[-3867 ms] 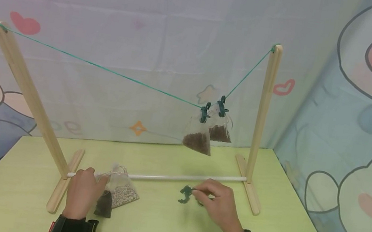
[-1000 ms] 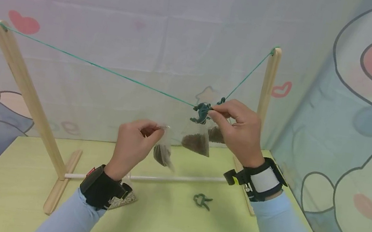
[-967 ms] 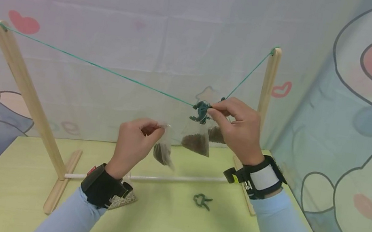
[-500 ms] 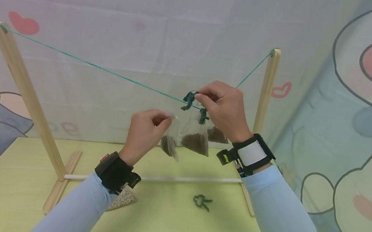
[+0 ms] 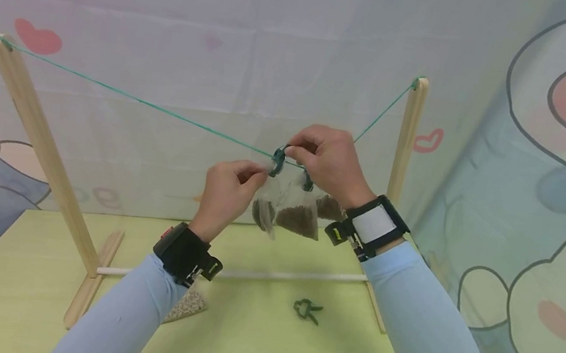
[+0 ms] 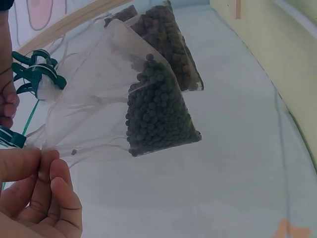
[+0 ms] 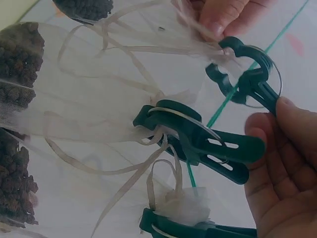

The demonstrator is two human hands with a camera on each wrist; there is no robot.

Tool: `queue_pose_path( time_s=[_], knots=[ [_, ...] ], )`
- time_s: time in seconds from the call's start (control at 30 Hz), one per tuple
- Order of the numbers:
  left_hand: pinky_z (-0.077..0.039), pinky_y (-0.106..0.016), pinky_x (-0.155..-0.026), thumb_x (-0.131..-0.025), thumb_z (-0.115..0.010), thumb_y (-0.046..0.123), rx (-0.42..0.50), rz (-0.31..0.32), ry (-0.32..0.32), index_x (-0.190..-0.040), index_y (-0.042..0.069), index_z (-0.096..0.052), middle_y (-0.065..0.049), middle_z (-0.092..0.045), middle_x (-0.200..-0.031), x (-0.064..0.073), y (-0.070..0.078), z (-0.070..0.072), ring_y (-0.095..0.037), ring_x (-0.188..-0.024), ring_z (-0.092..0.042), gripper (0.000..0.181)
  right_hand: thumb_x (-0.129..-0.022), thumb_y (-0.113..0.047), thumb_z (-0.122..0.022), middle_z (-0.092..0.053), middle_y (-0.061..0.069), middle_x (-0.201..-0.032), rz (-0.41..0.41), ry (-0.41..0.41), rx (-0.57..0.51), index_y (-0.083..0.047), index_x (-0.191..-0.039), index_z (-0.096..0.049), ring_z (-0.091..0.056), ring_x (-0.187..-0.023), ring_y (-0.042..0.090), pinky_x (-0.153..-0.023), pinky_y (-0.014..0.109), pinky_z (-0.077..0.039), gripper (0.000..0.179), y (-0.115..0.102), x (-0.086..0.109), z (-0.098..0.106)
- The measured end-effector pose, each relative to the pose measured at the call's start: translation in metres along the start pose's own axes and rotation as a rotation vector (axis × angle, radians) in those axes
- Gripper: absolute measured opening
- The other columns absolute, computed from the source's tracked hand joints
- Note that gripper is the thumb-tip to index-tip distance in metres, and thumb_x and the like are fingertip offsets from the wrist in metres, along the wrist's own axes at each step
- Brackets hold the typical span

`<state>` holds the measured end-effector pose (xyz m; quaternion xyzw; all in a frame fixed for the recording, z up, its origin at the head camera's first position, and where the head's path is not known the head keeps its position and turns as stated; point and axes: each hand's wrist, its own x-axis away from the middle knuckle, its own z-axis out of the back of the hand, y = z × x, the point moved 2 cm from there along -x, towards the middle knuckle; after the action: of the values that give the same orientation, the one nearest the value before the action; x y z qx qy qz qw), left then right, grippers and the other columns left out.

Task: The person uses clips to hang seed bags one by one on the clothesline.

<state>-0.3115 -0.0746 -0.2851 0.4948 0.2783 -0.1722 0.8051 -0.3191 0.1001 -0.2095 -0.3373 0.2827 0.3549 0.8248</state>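
My left hand (image 5: 228, 195) pinches the gathered top of a sheer mesh bag (image 6: 161, 111) filled with dark round pellets, which dangles below the fingertips. Thumb and fingers of my right hand (image 5: 328, 159) squeeze the handles of a green plastic clip (image 7: 253, 79). Its jaws are spread, the green cord (image 5: 159, 108) passes between them, and one jaw tip is at the pinched bag top. Just right of it, another green clip (image 7: 173, 124) grips a mesh bag of brown granules (image 5: 298, 220) on the cord. A second brown-filled bag (image 5: 331, 208) hangs behind, its clip partly hidden by my right hand.
A left wooden post (image 5: 41, 145) and a right wooden post (image 5: 407, 141) carry the cord, joined low down by a white rod (image 5: 294, 276). On the yellow-green table (image 5: 242, 351) lie a loose green clip (image 5: 305, 310) and a bag of speckled grains (image 5: 187, 305), partly behind my left forearm.
My left hand has lifted the dark-pellet bag off the table up to the cord. My right hand has raised a clip from the table, then moved it left past the hung clips onto the cord.
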Motion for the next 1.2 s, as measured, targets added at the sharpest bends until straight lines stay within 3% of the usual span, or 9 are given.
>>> queue_pose_path(
  time_s=[0.2, 0.43, 0.63, 0.77, 0.87, 1.0, 1.2],
  knots=[
    [-0.046, -0.027, -0.057, -0.088, -0.061, 0.018, 0.014, -0.001, -0.014, -0.090, 0.013, -0.074, -0.001, -0.070, -0.078, -0.001, 0.000, 0.000, -0.011, -0.065, -0.060, 0.013, -0.084, -0.018, -0.068, -0.069, 0.003, -0.088, -0.026, -0.086, -0.014, -0.010, -0.090, -0.072, -0.061, -0.072, 0.011, -0.064, 0.027, -0.049, 0.011, 0.000, -0.001, -0.004],
    [-0.046, -0.029, -0.058, -0.088, -0.061, 0.017, 0.014, 0.025, -0.042, -0.088, 0.013, -0.073, -0.004, -0.069, -0.077, 0.002, -0.005, 0.000, -0.014, -0.066, -0.060, 0.012, -0.083, -0.026, -0.069, -0.064, 0.002, -0.091, 0.009, -0.260, 0.017, -0.009, -0.105, -0.068, -0.061, -0.078, 0.011, -0.069, 0.025, -0.050, 0.029, 0.001, 0.000, -0.006],
    [-0.048, -0.030, -0.065, -0.089, -0.060, 0.019, 0.011, 0.014, -0.139, -0.094, 0.013, -0.071, -0.004, -0.069, -0.083, 0.006, -0.011, 0.001, -0.014, -0.069, -0.060, 0.013, -0.084, -0.032, -0.067, -0.060, 0.001, -0.093, 0.035, -0.359, 0.103, -0.011, -0.106, -0.066, -0.057, -0.085, 0.016, -0.074, 0.028, -0.047, 0.030, 0.001, 0.002, -0.005],
    [-0.048, -0.029, -0.069, -0.091, -0.057, 0.021, -0.025, -0.007, -0.194, -0.101, 0.011, -0.068, -0.002, -0.068, -0.089, 0.012, -0.014, 0.005, -0.013, -0.074, -0.060, 0.017, -0.086, -0.034, -0.065, -0.061, 0.004, -0.104, 0.076, -0.389, 0.160, -0.012, -0.114, -0.064, -0.055, -0.095, 0.019, -0.080, 0.030, -0.046, 0.036, -0.005, 0.007, 0.001],
    [-0.048, -0.029, -0.072, -0.093, -0.054, 0.023, -0.061, -0.011, -0.227, -0.109, 0.011, -0.065, -0.002, -0.065, -0.096, 0.018, -0.015, 0.012, -0.013, -0.082, -0.059, 0.022, -0.086, -0.034, -0.065, -0.061, 0.004, -0.108, 0.126, -0.323, 0.162, -0.011, -0.119, -0.062, -0.056, -0.095, 0.017, -0.079, 0.029, -0.047, 0.040, -0.011, 0.015, 0.010],
    [-0.047, -0.027, -0.076, -0.095, -0.051, 0.027, -0.142, -0.031, -0.240, -0.119, 0.012, -0.060, -0.003, -0.061, -0.109, 0.029, -0.014, 0.027, -0.013, -0.091, -0.056, 0.029, -0.086, -0.029, -0.065, -0.062, 0.001, -0.107, 0.210, -0.135, 0.130, -0.012, -0.117, -0.064, -0.058, -0.091, 0.013, -0.073, 0.029, -0.048, 0.036, -0.014, 0.029, 0.023],
    [-0.045, -0.030, -0.085, -0.096, -0.050, 0.031, -0.279, -0.101, -0.182, -0.128, 0.013, -0.054, -0.006, -0.055, -0.124, 0.046, -0.009, 0.052, -0.018, -0.103, -0.054, 0.037, -0.085, -0.018, -0.066, -0.063, 0.003, -0.107, 0.274, 0.115, 0.118, -0.010, -0.115, -0.065, -0.058, -0.099, 0.014, -0.077, 0.028, -0.047, 0.031, -0.006, 0.062, 0.031]
  ],
)
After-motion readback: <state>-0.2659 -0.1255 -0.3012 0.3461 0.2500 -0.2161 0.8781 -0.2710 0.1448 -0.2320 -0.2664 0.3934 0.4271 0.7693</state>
